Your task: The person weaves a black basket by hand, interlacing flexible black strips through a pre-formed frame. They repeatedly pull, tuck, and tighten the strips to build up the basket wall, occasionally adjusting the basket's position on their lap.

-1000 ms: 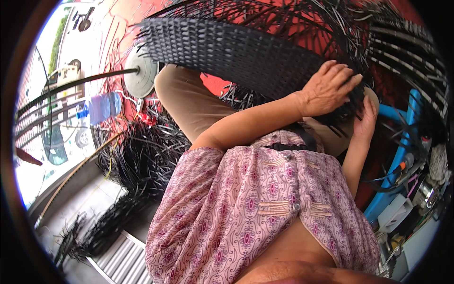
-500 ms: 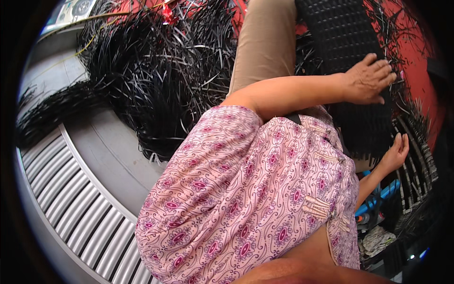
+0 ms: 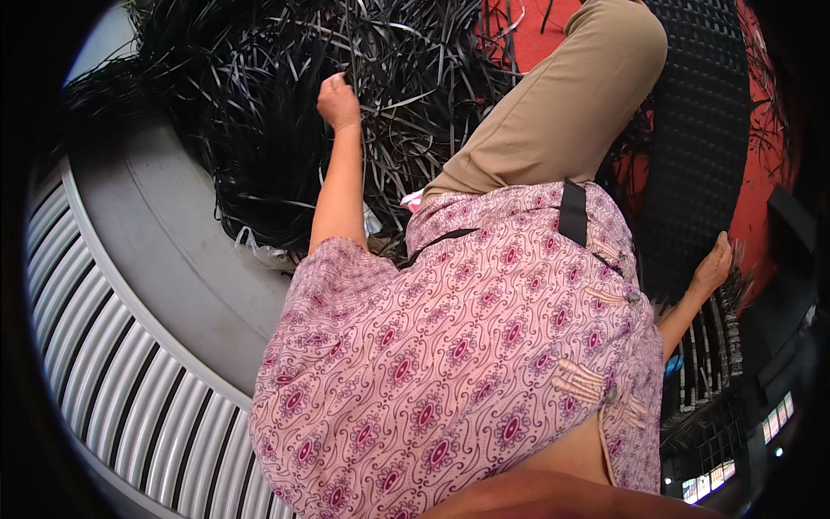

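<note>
My left hand (image 3: 338,101) reaches over a heap of loose black flat strips (image 3: 259,112). Its fingers are closed in a pinch, with a dark bit at their tips that is too small to make out. At the right, my right hand (image 3: 714,264) rests by the edge of a long black woven panel (image 3: 699,130). Its fingers look stretched out along that edge, partly turned from view. The panel slopes down beside my bent leg (image 3: 553,112), and its lower end has loose strip ends.
A grey metal roller conveyor (image 3: 130,372) with a flat grey ledge (image 3: 186,251) curves along the left. Red flooring (image 3: 540,35) shows between the strips and at the right. Clear plastic (image 3: 259,251) lies below the heap. A dark slatted woven piece (image 3: 713,346) stands at lower right.
My left hand has swung from over the woven panel to the strip heap at the left, and its spread fingers have closed. My right hand has come to the panel's edge.
</note>
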Tool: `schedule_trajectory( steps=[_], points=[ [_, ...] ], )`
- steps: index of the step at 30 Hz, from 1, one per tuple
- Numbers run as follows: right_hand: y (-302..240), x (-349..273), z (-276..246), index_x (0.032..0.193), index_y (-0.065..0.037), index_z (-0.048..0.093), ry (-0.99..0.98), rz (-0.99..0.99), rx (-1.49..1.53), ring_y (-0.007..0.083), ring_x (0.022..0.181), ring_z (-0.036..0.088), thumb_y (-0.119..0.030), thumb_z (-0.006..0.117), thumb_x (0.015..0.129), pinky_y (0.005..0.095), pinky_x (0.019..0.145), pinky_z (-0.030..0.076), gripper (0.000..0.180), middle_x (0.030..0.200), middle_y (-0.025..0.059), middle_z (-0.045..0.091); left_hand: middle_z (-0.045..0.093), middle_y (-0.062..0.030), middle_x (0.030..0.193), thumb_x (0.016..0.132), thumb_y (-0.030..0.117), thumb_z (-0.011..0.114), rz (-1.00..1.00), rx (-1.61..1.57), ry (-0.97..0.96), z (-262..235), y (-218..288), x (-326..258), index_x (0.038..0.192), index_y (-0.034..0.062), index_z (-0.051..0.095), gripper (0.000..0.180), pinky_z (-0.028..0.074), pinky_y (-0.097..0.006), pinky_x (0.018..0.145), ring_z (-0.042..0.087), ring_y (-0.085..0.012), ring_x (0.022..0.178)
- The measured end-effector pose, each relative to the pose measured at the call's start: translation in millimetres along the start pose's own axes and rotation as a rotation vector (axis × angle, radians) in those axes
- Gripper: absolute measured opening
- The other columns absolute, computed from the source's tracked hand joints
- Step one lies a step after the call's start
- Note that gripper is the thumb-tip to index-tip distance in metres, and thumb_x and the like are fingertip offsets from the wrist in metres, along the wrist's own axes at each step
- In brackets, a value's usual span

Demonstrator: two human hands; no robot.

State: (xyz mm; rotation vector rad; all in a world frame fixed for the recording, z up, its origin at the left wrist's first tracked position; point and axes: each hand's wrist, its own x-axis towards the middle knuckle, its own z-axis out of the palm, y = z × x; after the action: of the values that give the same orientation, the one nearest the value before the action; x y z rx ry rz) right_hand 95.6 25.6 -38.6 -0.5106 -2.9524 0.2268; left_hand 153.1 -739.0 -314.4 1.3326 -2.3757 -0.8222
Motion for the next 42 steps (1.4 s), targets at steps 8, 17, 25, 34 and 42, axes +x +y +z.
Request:
schedule_trajectory(
  steps=[8,17,25,34,42],
  points=[
    [-8,0,-4,0.123,-0.002,0.073,-0.007,0.191,0.085,0.0333,0.119,0.063,-0.069,0.055,0.096,0.0396,0.104,0.045,0.075,0.126,0.0177,0.070,0.046,-0.0045,0.155,0.094,0.041,0.064,-0.343,0.597,-0.257,-51,-136,29,0.135,0.0304,0.067,0.043,0.029,-0.057,0.118,0.039,-0.0313,0.145],
    [-33,0,-11,0.130,-0.004,0.069,0.027,0.195,0.046,0.0322,0.120,0.064,-0.071,0.060,0.093,0.0396,0.102,0.047,0.077,0.130,0.0170,0.069,0.073,-0.0077,0.120,0.092,0.015,0.066,-0.282,0.567,-0.026,-77,-119,3,0.119,0.0200,0.074,0.029,0.051,-0.042,0.096,0.069,-0.0297,0.109],
    [-79,-20,-31,0.146,-0.003,0.055,0.066,0.167,0.027,0.0310,0.119,0.064,-0.071,0.062,0.092,0.0413,0.101,0.047,0.088,0.134,0.0198,0.065,0.078,-0.0097,0.108,0.085,0.014,0.074,-0.384,0.285,0.198,-97,-105,7,0.127,0.0123,0.070,0.043,0.054,-0.043,0.091,0.073,-0.0305,0.103],
    [-51,-25,-34,0.147,-0.001,0.054,0.054,0.282,0.147,0.0338,0.123,0.061,-0.075,0.063,0.088,0.0423,0.104,0.045,0.094,0.134,0.0224,0.064,0.078,-0.0102,0.108,0.094,0.013,0.064,-0.291,0.346,0.276,-144,-71,-7,0.129,0.0133,0.069,0.036,0.054,-0.043,0.090,0.073,-0.0316,0.103],
    [-85,-29,-48,0.140,-0.003,0.061,-0.010,0.245,-0.004,0.0298,0.109,0.065,-0.063,0.064,0.096,0.0405,0.095,0.050,0.074,0.121,0.0175,0.067,0.072,-0.0092,0.086,0.086,0.000,0.069,-0.146,-0.519,0.430,-150,36,36,0.127,0.0008,0.061,0.042,0.058,-0.027,0.063,0.066,-0.0157,0.071]
  ],
)
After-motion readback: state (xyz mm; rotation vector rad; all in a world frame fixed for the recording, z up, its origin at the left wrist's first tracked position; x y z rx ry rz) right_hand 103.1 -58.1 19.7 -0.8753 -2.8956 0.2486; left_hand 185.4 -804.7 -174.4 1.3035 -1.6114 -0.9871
